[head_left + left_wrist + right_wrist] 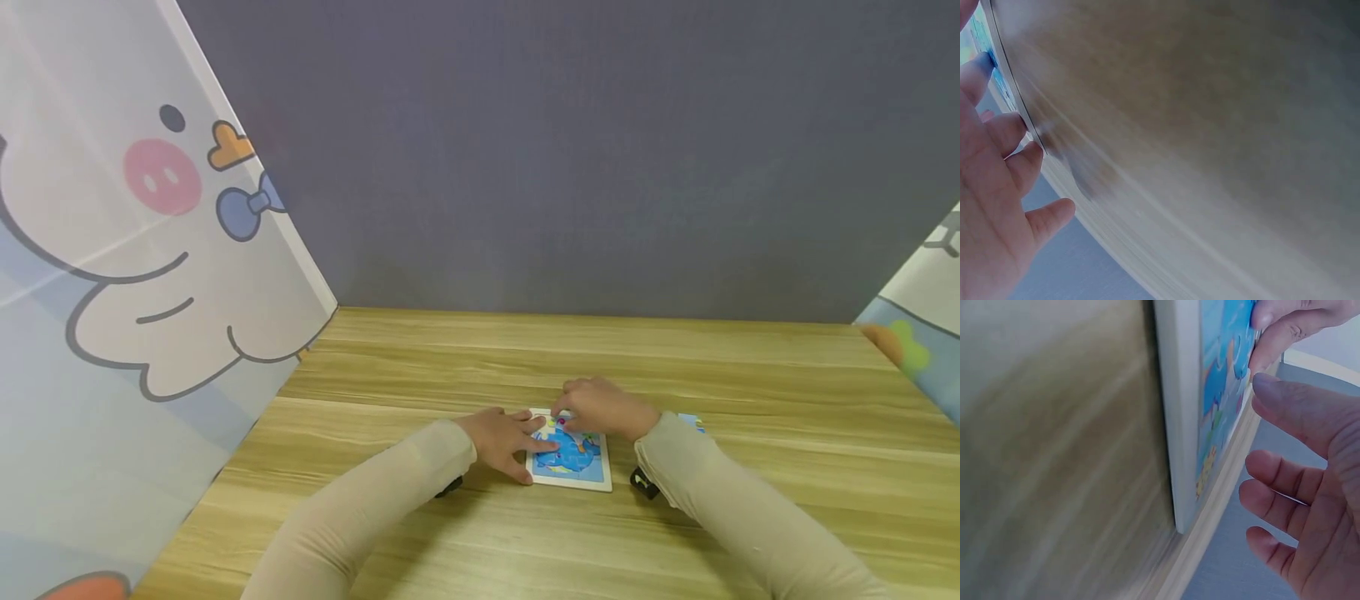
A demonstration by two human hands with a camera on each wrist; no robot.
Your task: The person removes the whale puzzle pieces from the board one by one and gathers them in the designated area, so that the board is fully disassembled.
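A jigsaw puzzle (567, 460) with a blue animal picture lies in a white-edged tray (592, 486) on the table. The left hand (501, 442) rests across its left side, fingers spread over the picture and thumb at the near left corner. At the tray's far edge is the right hand (603, 407), thumb and index finger set about a small puzzle piece (561, 422) with a red spot. In the right wrist view, the right hand's other fingers (1272, 503) hang loosely curled beside the tray. Its index fingertip is hidden there.
More blue puzzle pieces (692, 422) lie right of the tray, partly behind the right sleeve (705, 471). The wood-grain table (465, 358) meets a grey panel (570, 167) at the back. A cartoon-printed wall (150, 250) stands on the left.
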